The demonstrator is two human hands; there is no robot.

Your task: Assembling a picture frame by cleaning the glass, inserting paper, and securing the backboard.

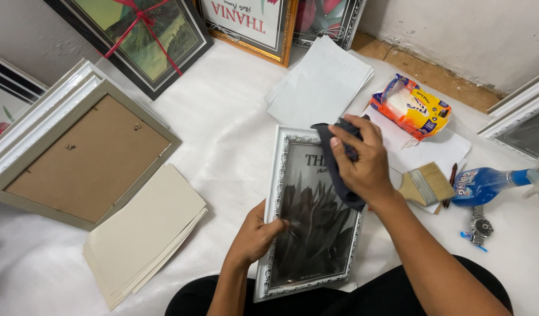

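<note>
Right hand: I see my right hand (363,167) closed around a dark cloth (335,164), pressing it on the glass near the frame's top.
Left hand: my left hand (256,235) rests on the left edge, fingers (276,225) loosely curled on the glass, holding nothing.
Frame: the white ornate picture frame (276,193) lies flat on the white sheet (222,140) before me.
Progress: wiping looks underway; I can't tell from glare which parts are clean.
Nearby: brush (426,184), blue spray bottle (486,184).

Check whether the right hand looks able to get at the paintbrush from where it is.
Probably yes: the right hand presses a dark cloth on the framed picture; the paintbrush lies uncovered beside its wrist.
</note>
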